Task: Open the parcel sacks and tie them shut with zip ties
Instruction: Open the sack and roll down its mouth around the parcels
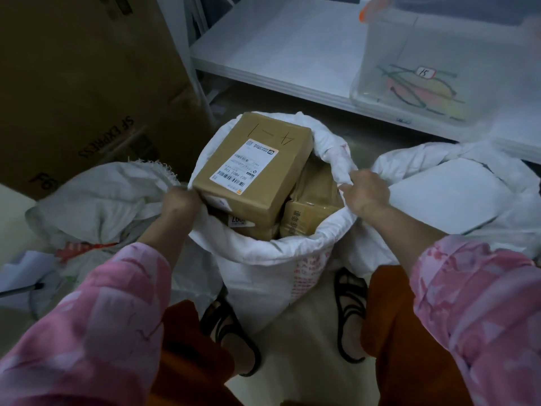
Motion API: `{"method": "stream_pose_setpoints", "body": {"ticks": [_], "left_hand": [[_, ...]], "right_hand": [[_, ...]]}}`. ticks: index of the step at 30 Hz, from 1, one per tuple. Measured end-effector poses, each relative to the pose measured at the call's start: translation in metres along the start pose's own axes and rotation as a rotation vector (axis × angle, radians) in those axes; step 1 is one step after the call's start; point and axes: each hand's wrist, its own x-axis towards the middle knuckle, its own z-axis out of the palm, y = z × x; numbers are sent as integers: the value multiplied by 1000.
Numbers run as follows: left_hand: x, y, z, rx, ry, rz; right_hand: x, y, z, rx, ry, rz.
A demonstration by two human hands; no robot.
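Observation:
A white woven parcel sack (263,271) stands open on the floor between my feet. A brown cardboard box (257,171) with a white shipping label sticks out of its mouth, with more boxes (307,212) below it. My left hand (178,203) grips the sack's rim on the left. My right hand (366,191) grips the rim on the right, and the mouth is stretched wide between them. Zip ties (415,86) lie in a clear plastic bin (439,54) on the shelf at the upper right.
A second sack (96,200), tied shut, lies at the left. Another white sack (456,189) lies at the right. A large brown carton (87,83) stands at the back left. A white shelf (278,54) runs along the back.

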Motion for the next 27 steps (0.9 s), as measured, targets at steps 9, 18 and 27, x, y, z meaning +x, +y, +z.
{"method": "stream_pose_setpoints", "body": {"ticks": [9, 18, 27], "left_hand": [[18, 39, 13, -331, 81, -17], [2, 28, -20, -440, 300, -100], [-21, 37, -34, -402, 312, 23]], "right_hand": [[37, -6, -14, 81, 107, -27], [35, -37, -5, 110, 135, -173], [46, -55, -30, 93, 249, -183]]}}
